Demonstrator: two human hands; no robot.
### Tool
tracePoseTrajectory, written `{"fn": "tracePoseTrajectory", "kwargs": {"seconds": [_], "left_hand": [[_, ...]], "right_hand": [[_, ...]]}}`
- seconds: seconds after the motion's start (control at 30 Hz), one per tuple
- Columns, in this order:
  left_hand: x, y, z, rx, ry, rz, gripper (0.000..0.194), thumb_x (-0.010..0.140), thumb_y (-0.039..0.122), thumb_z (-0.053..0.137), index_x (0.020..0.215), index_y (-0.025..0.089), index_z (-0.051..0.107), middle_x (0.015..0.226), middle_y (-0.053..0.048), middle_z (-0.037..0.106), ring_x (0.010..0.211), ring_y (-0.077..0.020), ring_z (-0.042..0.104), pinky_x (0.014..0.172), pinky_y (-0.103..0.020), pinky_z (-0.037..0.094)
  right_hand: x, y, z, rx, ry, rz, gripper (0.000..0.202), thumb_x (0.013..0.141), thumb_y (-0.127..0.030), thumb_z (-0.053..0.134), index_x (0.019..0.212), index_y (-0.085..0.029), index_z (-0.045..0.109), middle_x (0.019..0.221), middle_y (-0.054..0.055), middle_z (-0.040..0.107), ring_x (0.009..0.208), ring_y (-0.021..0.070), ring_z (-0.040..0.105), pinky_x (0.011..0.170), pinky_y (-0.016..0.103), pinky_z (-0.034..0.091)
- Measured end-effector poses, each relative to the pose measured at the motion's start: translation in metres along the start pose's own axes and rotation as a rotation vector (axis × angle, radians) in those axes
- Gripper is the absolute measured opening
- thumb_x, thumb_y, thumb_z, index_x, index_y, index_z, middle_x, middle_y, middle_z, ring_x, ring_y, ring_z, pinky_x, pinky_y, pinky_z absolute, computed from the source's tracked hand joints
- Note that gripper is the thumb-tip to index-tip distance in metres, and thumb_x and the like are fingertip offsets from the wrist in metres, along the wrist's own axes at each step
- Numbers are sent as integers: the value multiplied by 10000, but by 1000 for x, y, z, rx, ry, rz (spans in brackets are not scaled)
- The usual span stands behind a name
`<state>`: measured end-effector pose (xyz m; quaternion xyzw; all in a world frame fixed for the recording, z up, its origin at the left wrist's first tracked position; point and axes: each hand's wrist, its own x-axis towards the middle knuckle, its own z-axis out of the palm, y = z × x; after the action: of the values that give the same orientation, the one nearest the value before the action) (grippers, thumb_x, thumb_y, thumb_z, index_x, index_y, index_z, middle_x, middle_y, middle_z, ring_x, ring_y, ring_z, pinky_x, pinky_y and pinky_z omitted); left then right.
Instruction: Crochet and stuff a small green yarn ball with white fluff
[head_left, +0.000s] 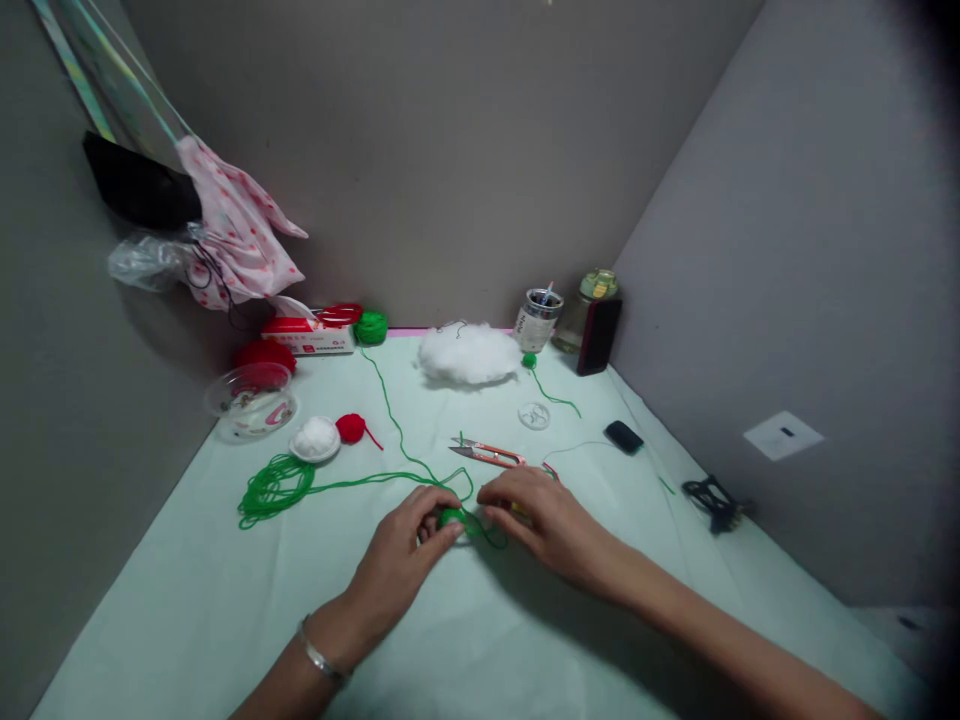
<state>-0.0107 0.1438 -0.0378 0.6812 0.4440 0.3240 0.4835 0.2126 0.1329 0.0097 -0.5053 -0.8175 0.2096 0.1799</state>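
Pinched between the thumb and fingers of my left hand (409,540) is a small round green yarn piece (451,517). My right hand (559,525) is closed just to its right, around a yellow-handled tool (519,512) whose tip I cannot make out. A loose loop of green yarn (491,540) hangs between the two hands. From there the strand runs left to a loose green skein (276,490) and back to a green yarn ball (371,327). Orange-handled thread snips (491,454) lie just beyond my right hand.
White stuffing (469,355) lies at the back, near a can (538,322), a bottle (574,322) and a phone (600,337). On the left are a red yarn ball (350,428), a white-filled dish (315,440) and clear tubs (255,410). Walls stand behind and beside the table.
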Motion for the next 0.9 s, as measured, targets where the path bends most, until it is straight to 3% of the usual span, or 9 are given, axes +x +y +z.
{"fn": "tracePoseTrajectory", "kwargs": {"seconds": [0.13,0.27,0.37,0.5,0.6,0.7,0.77,0.83,0.9], "left_hand": [[-3,-3,1,104,-100,6,166,965,316,598,1066,224,692,970,-21,635,778,-176,542,750,-310,444],[-5,-3,1,132,-103,8,190,961,303,592,1113,217,669,1013,-24,614,768,-172,536,760,-321,446],[-5,-3,1,117,-69,8,186,964,307,582,1112,212,645,1045,-32,615,754,-169,537,756,-325,453],[-5,-5,2,98,-27,25,160,968,289,570,1092,213,638,1048,-34,621,741,-164,547,751,-326,462],[-5,-6,2,74,33,51,157,985,288,546,1086,214,642,1019,-34,627,749,-166,566,752,-326,473],[-5,-6,-1,5,126,57,196,998,292,529,1149,214,626,1002,-37,660,760,-167,598,771,-331,495],[-3,-7,-4,-46,191,47,237,988,286,543,1206,214,603,1017,-41,686,760,-165,615,790,-338,512],[0,-8,-7,-72,257,44,289,970,277,565,1251,216,583,1060,-50,690,766,-161,627,814,-349,531],[5,-9,-9,-77,314,49,362,954,265,574,1314,223,555,1174,-76,660,824,-163,645,843,-357,547]], "right_hand": [[37,25,-26,-9,0,160,128,952,-201,645,973,-218,770,892,46,792,830,207,713,805,321,514],[97,70,-54,-78,204,322,128,976,-192,630,1037,-177,742,1073,101,770,967,232,708,920,388,535],[138,104,-68,-87,343,454,328,1000,-339,657,1284,-177,640,1322,107,660,1132,251,677,967,474,582],[173,125,-67,-10,319,544,384,998,-365,663,1328,-175,615,1333,111,649,1127,257,683,939,473,604],[185,117,-51,33,260,494,383,997,-362,663,1329,-175,615,1337,112,648,1130,258,682,942,475,602],[181,93,-30,63,209,370,370,999,-366,661,1311,-172,623,1310,107,660,1105,249,689,924,461,607],[171,74,-17,77,184,263,212,977,-302,672,1117,-144,698,1063,70,728,939,212,701,848,381,585],[158,58,-7,93,179,161,60,918,-202,679,931,-156,715,806,18,707,794,177,659,782,308,511],[147,48,-2,123,172,90,37,872,-165,666,850,-172,696,685,-9,663,705,158,614,715,279,449]]}}
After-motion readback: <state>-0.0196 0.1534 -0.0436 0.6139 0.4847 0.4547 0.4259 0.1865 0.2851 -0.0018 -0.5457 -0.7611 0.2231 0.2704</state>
